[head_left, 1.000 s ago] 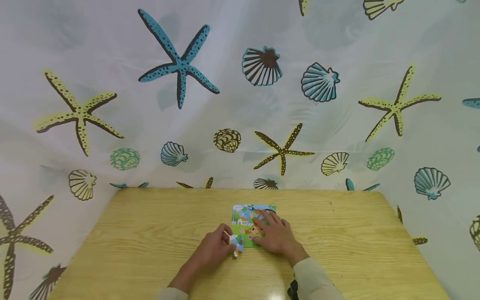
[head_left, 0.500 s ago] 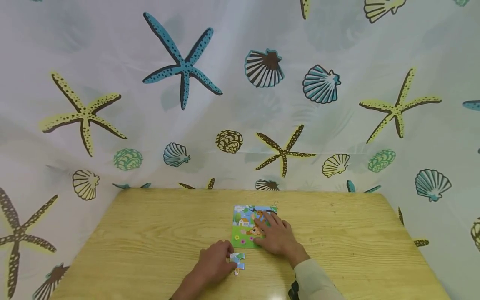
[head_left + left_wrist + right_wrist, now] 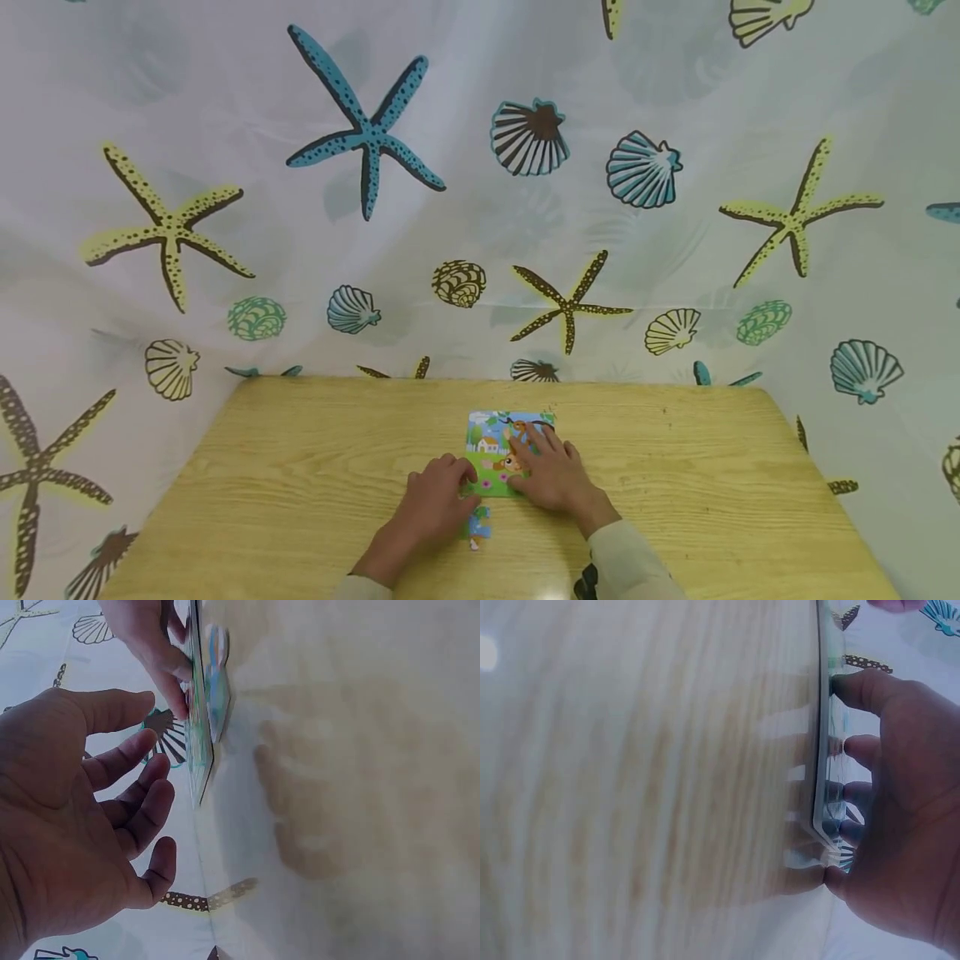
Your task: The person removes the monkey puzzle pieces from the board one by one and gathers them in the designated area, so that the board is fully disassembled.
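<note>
A square jigsaw puzzle [image 3: 485,460], printed with a white house, grass, flowers and a brown animal, lies flat on the wooden table. My right hand [image 3: 552,473] rests on its right part with fingers spread, and covers some of the picture. In the right wrist view, its fingertips [image 3: 847,684] touch the board's surface. A loose jigsaw piece [image 3: 479,530], blue and green, lies on the table just in front of the board. My left hand [image 3: 438,498] hovers at the board's front left corner, partly over the piece. The left wrist view shows its fingers [image 3: 142,817] loosely bent around nothing.
The pale wooden table [image 3: 712,483] reaches out on both sides of the puzzle. Behind it and at the sides hangs a white cloth [image 3: 465,217] printed with starfish and shells.
My left hand brought the jigsaw piece from the board's front left corner down onto the table, let go, and moved back up toward the corner. My right hand stays in place.
</note>
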`<state>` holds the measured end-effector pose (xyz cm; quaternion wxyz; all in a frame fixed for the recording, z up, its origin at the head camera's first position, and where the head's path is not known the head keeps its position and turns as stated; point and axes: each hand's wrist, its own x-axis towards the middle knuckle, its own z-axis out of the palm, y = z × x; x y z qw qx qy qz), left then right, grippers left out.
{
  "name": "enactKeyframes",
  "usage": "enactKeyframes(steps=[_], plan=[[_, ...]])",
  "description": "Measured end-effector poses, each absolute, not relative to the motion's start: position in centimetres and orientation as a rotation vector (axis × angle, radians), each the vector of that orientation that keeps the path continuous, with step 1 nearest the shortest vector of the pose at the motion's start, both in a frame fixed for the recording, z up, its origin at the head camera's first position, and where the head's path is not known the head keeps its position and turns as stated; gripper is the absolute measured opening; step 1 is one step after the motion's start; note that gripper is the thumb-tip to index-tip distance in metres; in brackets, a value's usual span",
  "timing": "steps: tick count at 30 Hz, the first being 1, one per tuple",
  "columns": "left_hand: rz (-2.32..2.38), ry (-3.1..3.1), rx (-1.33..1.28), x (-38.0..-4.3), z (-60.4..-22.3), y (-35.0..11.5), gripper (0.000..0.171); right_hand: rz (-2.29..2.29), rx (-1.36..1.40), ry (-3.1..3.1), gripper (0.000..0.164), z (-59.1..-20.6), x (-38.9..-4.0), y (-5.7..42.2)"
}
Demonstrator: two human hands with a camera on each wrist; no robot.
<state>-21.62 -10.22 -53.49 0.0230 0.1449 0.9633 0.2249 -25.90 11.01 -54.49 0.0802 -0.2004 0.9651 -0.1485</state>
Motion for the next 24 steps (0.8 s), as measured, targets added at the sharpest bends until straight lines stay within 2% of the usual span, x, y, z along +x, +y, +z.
enactKeyframes(steps=[10, 18, 24], plan=[[0.695, 3.031, 0.388, -26.1, -53.0, -9.0, 0.034, -0.722, -0.469, 2.938, 0.067, -54.3, -26.1, 12.4], [0.609, 3.052, 0.32, -28.9, -52.9, -7.5, 0.044, -0.657, -0.4, 2.928, 0.074, -54.8, -26.1, 13.3], [0.514, 3.014, 0.279, -30.6, -54.5, -6.5, 0.049, -0.615, -0.392, 2.931, 0.076, -55.7, -26.0, 13.6]])
